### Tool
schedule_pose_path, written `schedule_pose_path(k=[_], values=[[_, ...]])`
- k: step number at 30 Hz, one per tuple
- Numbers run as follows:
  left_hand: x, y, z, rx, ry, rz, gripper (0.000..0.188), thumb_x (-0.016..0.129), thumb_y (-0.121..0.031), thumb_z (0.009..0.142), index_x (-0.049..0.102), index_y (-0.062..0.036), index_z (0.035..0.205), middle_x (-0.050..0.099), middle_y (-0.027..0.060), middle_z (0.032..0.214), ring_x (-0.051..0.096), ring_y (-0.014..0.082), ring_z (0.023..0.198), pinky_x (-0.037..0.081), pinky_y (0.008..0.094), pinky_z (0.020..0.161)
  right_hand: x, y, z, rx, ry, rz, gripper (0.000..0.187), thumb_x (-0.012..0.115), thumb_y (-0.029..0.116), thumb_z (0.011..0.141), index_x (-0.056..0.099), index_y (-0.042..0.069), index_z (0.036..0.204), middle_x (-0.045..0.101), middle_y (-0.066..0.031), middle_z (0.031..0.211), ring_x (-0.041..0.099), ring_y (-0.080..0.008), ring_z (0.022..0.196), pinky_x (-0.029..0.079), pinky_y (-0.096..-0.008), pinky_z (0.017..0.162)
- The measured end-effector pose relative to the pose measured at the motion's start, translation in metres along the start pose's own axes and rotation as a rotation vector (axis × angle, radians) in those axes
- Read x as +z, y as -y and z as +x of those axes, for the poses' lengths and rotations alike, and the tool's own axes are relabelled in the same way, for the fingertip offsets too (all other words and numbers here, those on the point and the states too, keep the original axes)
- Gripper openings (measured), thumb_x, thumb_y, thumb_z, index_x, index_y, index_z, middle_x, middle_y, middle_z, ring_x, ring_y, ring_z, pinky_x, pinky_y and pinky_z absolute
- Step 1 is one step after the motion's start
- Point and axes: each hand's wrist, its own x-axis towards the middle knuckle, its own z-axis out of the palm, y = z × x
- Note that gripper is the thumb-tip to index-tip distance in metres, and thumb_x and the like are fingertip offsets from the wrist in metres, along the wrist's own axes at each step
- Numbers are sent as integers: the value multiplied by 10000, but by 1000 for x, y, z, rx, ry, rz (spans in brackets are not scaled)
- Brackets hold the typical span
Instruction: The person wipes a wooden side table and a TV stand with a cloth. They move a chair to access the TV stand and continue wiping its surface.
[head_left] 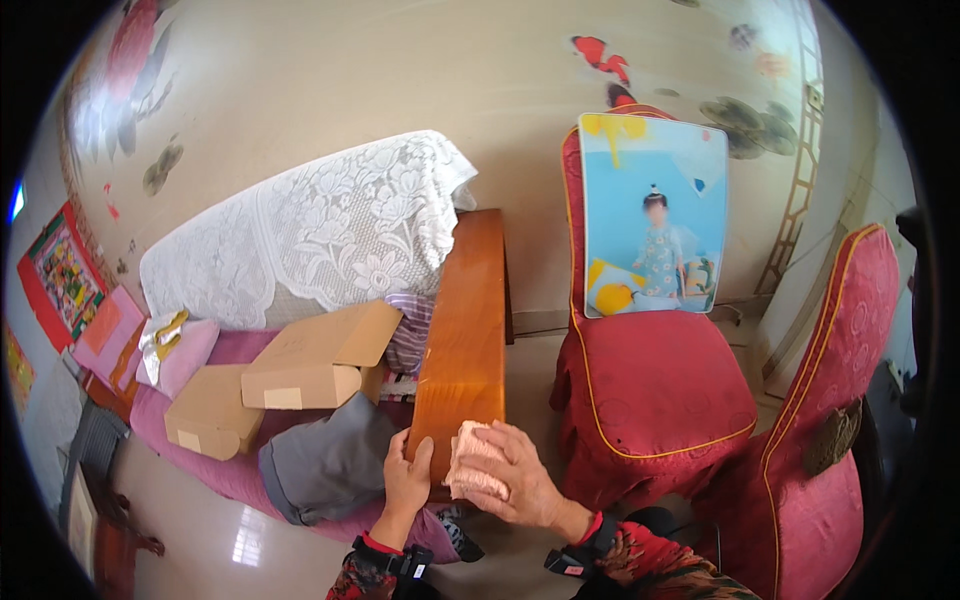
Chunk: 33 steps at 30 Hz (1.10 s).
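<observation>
The right hand (528, 488) grasps a folded, crinkly pink cloth (468, 462) in its fingers, against the near end of a smooth wooden armrest (466, 330); the left hand (405, 482) has its fingers clasping the left edge. Nearby lie rumpled grey fabric (335, 458), boxy cardboard cartons (312, 350) and flowery white lace (345, 225).

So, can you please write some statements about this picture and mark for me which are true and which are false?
1. The right hand holds a folded pink cloth against the wooden armrest. True.
2. The left hand holds a brush. False: it holds no brush and touches the armrest.
3. The lace cover has a flower pattern. True.
4. The large photo panel lies flat on the floor. False: it leans on the backrest of a red-covered chair.
5. A grey cloth lies on the sofa. True.
</observation>
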Motion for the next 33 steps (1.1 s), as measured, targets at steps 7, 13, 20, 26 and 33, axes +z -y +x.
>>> schedule_pose_path(k=[7, 13, 20, 26, 33], values=[[3, -1, 1, -15, -51, 115, 359, 657, -203, 955, 585, 54, 1195, 689, 136, 1051, 650, 190, 959, 505, 311, 865, 11, -60, 24, 130, -153, 118, 503, 705, 254, 909, 570, 143, 1381, 303, -245, 1554, 286, -453, 1436, 261, -499, 1182], [2, -6, -1, -14, -26, 134, 351, 640, -189, 962, 565, 50, 1209, 675, 129, 1066, 637, 183, 973, 499, 312, 874, 18, -169, 91, 175, -235, 150, 514, 647, 278, 942, 530, 110, 1413, 318, -285, 1543, 303, -464, 1441, 302, -466, 1163], [3, -9, 0, -108, -26, 98, 339, 635, -148, 950, 559, 48, 1215, 663, 122, 1082, 621, 173, 993, 493, 317, 889, 26, -306, 182, 276, -314, 268, 588, 584, 303, 967, 428, 22, 1460, 493, -249, 1437, 381, -396, 1404, 257, -446, 1189], [-3, -13, 3, -202, 102, 243, 557, 645, -164, 964, 405, 19, 1432, 548, 204, 1368, 529, 291, 1288, 398, 387, 1086, 23, -357, 229, 519, -428, 630, 543, 620, 199, 922, 439, -58, 1364, 583, -94, 1218, 568, -187, 1125, 455, -310, 984], [6, -12, 0, -53, -39, 112, 321, 639, -126, 936, 567, 38, 1202, 668, 112, 1066, 622, 165, 971, 494, 312, 883, 33, -300, 190, 470, -415, 766, 243, 534, 202, 972, 478, 58, 1160, 534, -22, 1038, 524, -118, 975, 451, -297, 911]])
